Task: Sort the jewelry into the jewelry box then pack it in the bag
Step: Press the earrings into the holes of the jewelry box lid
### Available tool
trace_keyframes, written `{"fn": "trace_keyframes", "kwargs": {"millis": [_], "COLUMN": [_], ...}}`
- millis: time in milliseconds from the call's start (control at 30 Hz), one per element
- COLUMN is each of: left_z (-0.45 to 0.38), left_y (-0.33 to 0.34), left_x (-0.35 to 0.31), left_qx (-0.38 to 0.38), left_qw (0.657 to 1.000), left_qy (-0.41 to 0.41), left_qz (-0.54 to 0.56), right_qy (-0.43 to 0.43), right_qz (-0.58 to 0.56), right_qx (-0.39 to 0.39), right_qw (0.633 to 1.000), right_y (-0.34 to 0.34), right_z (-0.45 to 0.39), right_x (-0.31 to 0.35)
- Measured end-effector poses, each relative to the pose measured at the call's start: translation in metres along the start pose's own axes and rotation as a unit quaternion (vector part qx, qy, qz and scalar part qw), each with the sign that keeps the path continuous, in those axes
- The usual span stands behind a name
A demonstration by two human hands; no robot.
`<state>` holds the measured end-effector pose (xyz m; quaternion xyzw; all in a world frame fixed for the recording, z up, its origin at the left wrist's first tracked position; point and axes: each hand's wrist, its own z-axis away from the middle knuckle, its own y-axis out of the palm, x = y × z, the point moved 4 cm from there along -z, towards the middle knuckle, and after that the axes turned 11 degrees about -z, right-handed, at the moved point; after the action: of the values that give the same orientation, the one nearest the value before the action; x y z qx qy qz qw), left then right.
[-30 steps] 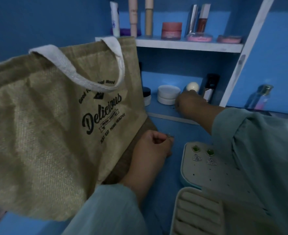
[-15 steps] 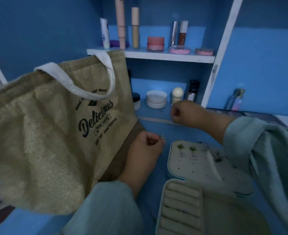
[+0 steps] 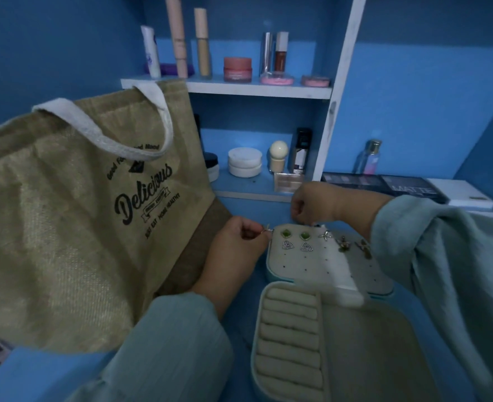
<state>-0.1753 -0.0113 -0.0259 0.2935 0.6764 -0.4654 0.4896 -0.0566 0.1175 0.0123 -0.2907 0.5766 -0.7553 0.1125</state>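
An open jewelry box [image 3: 306, 338] lies on the blue table, its lid panel [image 3: 323, 266] studded with several earrings. Two green earrings [image 3: 295, 235] sit above two silver triangular ones [image 3: 297, 246]. My left hand [image 3: 238, 242] pinches a small silver earring [image 3: 267, 229] at the panel's left corner. My right hand [image 3: 316, 204] hovers over the panel's far edge, fingers curled down on a small piece near a star earring [image 3: 325, 235]. A burlap tote bag [image 3: 74, 216] with white handles stands at the left.
Behind the box, a white shelf unit [image 3: 257, 89] holds tubes, jars and bottles. Below it stand a white round jar [image 3: 244, 162] and a sponge applicator [image 3: 278, 156]. Dark palettes [image 3: 384, 184] and a small bottle [image 3: 368, 156] lie at the right.
My right hand has drawn back from the lower shelf to the box's far edge. My left hand with the earring has moved up to the panel's corner. The view has tilted down.
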Motion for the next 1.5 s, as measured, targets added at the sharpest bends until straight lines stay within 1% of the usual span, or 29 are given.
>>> {"fn": "trace_keyframes", "kwargs": {"millis": [233, 500, 600, 833, 967, 1100, 1267, 1367, 1500], "left_z": [0.001, 0.0, 0.001, 0.004, 0.008, 0.015, 0.021, 0.027, 0.035], "left_y": [-0.001, 0.0, 0.0, 0.001, 0.003, 0.004, 0.007, 0.009, 0.011], "left_x": [-0.001, -0.002, -0.001, -0.006, -0.015, -0.025, -0.036, -0.044, -0.059], "left_qx": [0.006, 0.012, 0.013, 0.025, 0.036, 0.055, 0.08, 0.107, 0.12], "left_qw": [1.0, 1.0, 1.0, 0.999, 0.998, 0.993, 0.985, 0.977, 0.961], "left_qy": [0.004, 0.003, 0.002, 0.011, 0.032, 0.061, 0.088, 0.103, 0.128], "left_qz": [-0.009, -0.005, -0.007, -0.023, -0.047, -0.082, -0.127, -0.156, -0.214], "right_qy": [-0.002, 0.006, 0.011, 0.025, 0.05, 0.039, 0.019, 0.016, 0.016], "right_qz": [-0.071, -0.147, -0.148, -0.082, -0.115, -0.123, -0.117, -0.142, -0.199], "right_qx": [-0.019, -0.06, -0.066, -0.016, 0.035, 0.042, 0.014, -0.011, -0.084], "right_qw": [0.997, 0.987, 0.987, 0.996, 0.992, 0.991, 0.993, 0.99, 0.976], "right_y": [0.001, -0.009, -0.011, -0.017, -0.018, -0.022, -0.025, -0.031, -0.045], "right_z": [-0.002, 0.006, 0.008, 0.03, 0.052, 0.074, 0.09, 0.1, 0.117], "right_x": [-0.009, -0.017, -0.02, -0.024, -0.032, -0.032, -0.028, -0.027, -0.025]}}
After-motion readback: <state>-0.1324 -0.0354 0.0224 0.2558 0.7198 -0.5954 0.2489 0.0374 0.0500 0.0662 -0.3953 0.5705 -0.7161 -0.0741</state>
